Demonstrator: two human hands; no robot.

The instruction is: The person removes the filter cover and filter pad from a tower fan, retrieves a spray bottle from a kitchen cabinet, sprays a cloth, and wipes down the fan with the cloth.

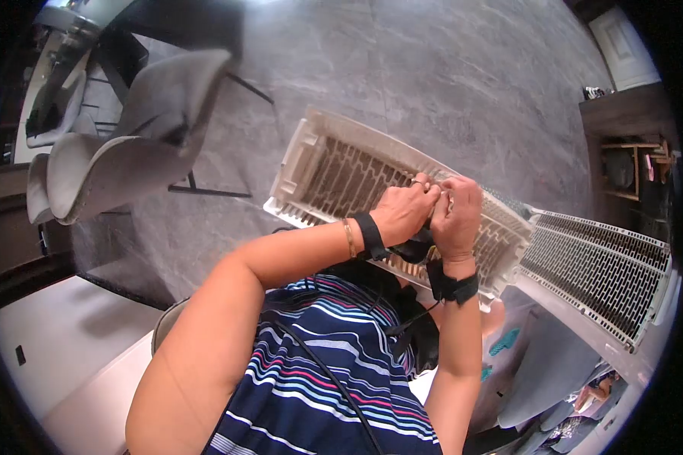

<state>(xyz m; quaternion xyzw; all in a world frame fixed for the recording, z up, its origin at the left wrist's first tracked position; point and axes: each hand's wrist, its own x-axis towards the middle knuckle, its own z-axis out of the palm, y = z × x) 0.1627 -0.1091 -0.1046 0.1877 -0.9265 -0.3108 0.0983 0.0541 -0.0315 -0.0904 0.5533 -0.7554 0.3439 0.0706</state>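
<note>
Grey floor (432, 68) with pale, marble-like veining fills the top and centre of the frame. A grey upholstered chair (136, 144) on thin dark legs stands at upper left. Dark shelves (626, 133) line the right edge, below a white door (626, 45) at upper right.

The tray (349, 173) lies slantwise from the centre towards the right, in front of the person's striped shirt (326, 356). It is off-white plastic, long and shallow, with raised walls and a slotted bottom that looks brownish between the bars. At right, a mesh panel (596, 265) with a pale rim and rows of dark openings runs on from the tray's corner; whether the two are joined I cannot tell.

The left hand (404, 214) and right hand (457, 216) meet over the tray, fingers bent and tips drawn together; whether they pinch something small between them is hidden. Each wrist wears a black strap (369, 233). The hands cover part of the tray, a dark object below them is unclear, and the chair is blurred.
</note>
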